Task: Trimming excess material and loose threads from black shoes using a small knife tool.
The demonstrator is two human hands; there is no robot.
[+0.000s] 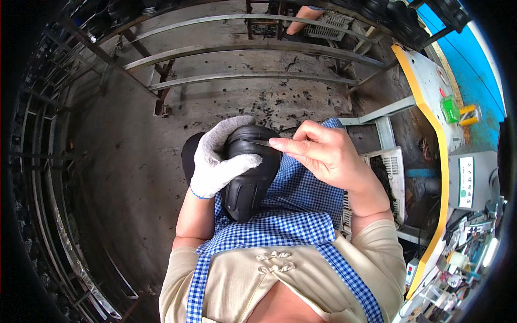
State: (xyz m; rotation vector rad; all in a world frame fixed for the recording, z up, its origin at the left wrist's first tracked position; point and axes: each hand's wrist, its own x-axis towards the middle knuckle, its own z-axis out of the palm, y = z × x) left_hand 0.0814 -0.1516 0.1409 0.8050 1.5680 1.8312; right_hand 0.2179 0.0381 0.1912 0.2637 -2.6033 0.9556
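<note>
A black shoe (245, 191) rests over my lap, its rounded toe end pointing away from me. My left hand (212, 164), in a whitish knit glove, is wrapped round it, with the thumb across the near side and the fingers over the far left. Bare, my right hand (328, 156) pinches a thin metal blade (260, 142) whose tip lies against the shoe's rounded end. The blade's handle is hidden in that hand. Under the shoe lies a blue-and-white checked apron (301, 188).
A metal rack (242, 51) stretches across the floor ahead. Racks (46, 188) also line the left. On the right stands a yellow-edged workbench (442, 161) with tools and a green container (449, 109). A white crate (396, 177) with black scraps sits beside it. A person's limb (302, 20) shows beyond the rack.
</note>
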